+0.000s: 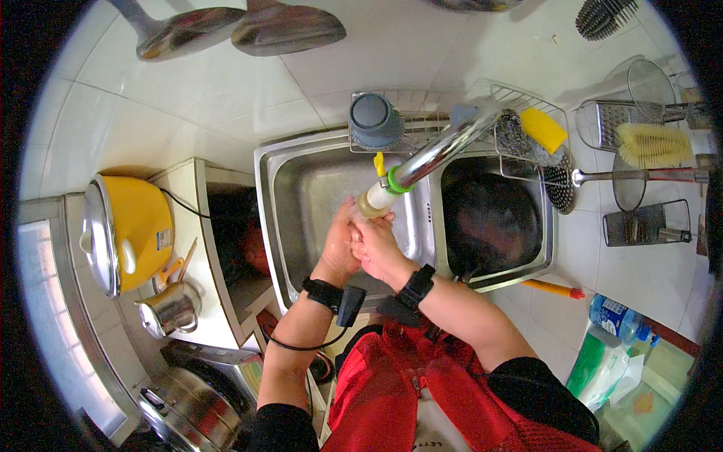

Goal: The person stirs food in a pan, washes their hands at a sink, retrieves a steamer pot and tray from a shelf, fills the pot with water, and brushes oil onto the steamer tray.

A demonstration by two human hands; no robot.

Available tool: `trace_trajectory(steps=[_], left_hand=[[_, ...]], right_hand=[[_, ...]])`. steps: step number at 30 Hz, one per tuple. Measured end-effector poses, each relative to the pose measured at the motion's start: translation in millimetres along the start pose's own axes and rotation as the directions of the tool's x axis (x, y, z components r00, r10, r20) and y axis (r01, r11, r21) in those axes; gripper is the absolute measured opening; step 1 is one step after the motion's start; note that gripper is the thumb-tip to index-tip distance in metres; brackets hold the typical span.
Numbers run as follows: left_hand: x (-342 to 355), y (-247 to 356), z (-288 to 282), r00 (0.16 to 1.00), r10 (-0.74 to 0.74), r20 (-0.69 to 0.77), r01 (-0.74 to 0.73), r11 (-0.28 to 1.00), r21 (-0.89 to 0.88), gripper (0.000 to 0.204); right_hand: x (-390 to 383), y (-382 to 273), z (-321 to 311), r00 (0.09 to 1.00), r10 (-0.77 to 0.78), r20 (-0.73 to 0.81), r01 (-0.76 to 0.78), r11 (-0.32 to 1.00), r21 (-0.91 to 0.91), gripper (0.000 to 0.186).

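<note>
My left hand (pixel 340 245) and my right hand (pixel 379 245) are clasped together over the left basin of the steel sink (pixel 305 192). Right at the fingers is the outlet of a chrome faucet (pixel 444 154), which ends in a white ribbed nozzle with a green ring and a yellow tag. My right fingers close around the left hand, and the left fingers are partly covered. No tool shows in either hand. Both wrists wear black straps. In the right basin sits a large dark pan (pixel 491 215).
Behind the basins, a wire rack (pixel 527 102) holds a yellow sponge (pixel 543 131) and a scrubber; a grey cup (pixel 376 120) stands nearby. Utensils hang on the right wall, including a skimmer (pixel 559 186). Left are a yellow cooker (pixel 139 232) and a steel pot (pixel 175 307).
</note>
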State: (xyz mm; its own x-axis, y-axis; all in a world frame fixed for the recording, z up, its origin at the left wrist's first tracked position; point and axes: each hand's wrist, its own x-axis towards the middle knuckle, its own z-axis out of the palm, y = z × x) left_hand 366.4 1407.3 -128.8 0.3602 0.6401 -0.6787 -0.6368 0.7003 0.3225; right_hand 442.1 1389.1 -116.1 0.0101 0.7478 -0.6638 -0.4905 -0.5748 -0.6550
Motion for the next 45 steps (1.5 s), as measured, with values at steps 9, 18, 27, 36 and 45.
trace_trajectory(steps=[9,18,27,36,45], left_hand=[[-2.1,4.1,14.0,0.879,0.194,-0.436,-0.080,0.960,0.267,0.023],[5.3,-0.1,-20.1,0.981,-0.135,0.141,0.136,0.991,0.006,0.023],[4.2,-3.0,2.2,0.891,0.292,-0.348,-0.186,0.933,0.307,0.035],[6.5,2.3,-23.6,0.998,-0.051,0.022,0.047,0.988,0.146,0.036],[15.2,0.8,-19.6,0.959,0.173,-0.223,-0.186,0.982,-0.038,0.025]], right_hand=[[20.2,11.9,-40.0,0.579,-0.533,0.617,0.769,0.106,-0.630,0.009],[1.4,14.0,-14.6,0.988,-0.113,0.108,0.141,0.943,-0.301,0.014],[21.4,0.8,-34.4,0.659,-0.329,0.676,0.705,-0.041,-0.708,0.018],[-5.4,7.3,-17.2,0.910,0.028,0.414,-0.158,0.946,0.283,0.020],[6.6,-14.8,-33.8,0.732,-0.511,0.450,0.605,0.184,-0.775,0.012]])
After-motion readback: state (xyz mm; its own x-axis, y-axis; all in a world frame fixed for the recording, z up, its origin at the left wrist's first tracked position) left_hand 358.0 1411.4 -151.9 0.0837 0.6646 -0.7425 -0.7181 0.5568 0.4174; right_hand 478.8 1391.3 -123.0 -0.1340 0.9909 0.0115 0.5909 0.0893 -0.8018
